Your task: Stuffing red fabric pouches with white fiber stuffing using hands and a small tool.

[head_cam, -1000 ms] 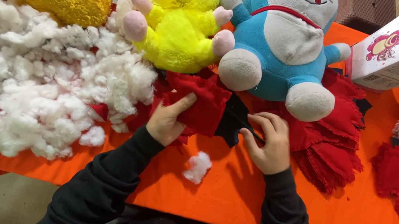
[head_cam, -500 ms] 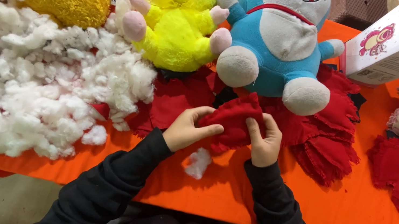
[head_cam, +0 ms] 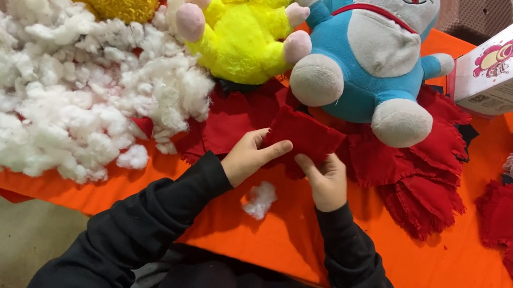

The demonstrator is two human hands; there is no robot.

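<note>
The red pouch (head_cam: 304, 135) is now held up square between both hands, just in front of the blue toy (head_cam: 368, 51); a second ago it was bunched low over the red fabric pile (head_cam: 420, 173). The left hand (head_cam: 253, 157) is closed on its lower left edge, the right hand (head_cam: 327, 181) on its lower right. A stuffing tuft (head_cam: 259, 199) lies untouched on the counter (head_cam: 459, 271), below the pouch. Filling appears not yet begun.

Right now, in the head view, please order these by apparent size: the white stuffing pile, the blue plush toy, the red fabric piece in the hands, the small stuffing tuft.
1. white stuffing pile
2. blue plush toy
3. red fabric piece
4. small stuffing tuft
</note>
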